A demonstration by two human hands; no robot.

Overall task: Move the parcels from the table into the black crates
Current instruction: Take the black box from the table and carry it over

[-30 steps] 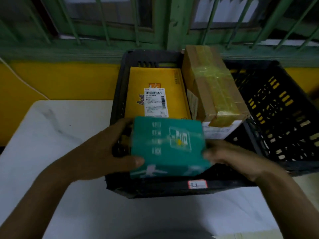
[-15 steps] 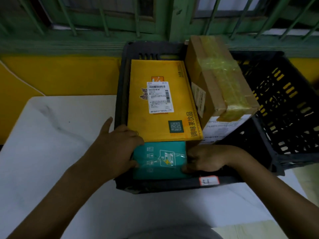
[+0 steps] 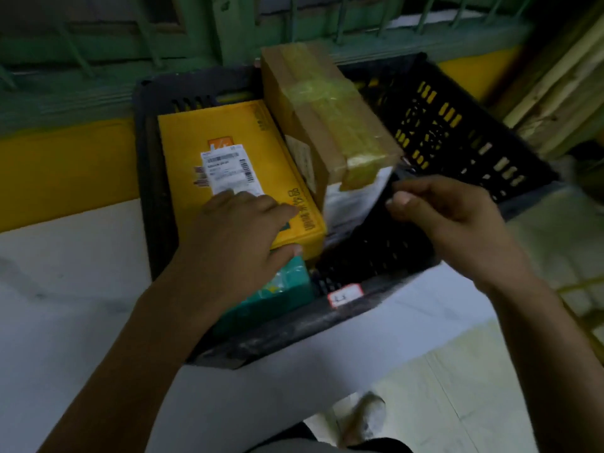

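Teal parcel [image 3: 284, 289] already lies low in the near end of the black crate [image 3: 294, 331], tucked partly under the yellow parcel [image 3: 235, 135], so the step in hand looks like settling the stack. The left hand [image 3: 238, 237] lies over the yellow parcel's near corner, its fingers [image 3: 261, 204] close together on top and the thumb hooked at the front edge, just above the teal one. Best to lower that edge slowly, keeping it flat and off the leaning brown carton [image 3: 327, 119]. The right hand [image 3: 447, 217] hovers at the crate's right wall, fingers curled with thumb to forefinger; whether they pinch the rim I cannot tell.
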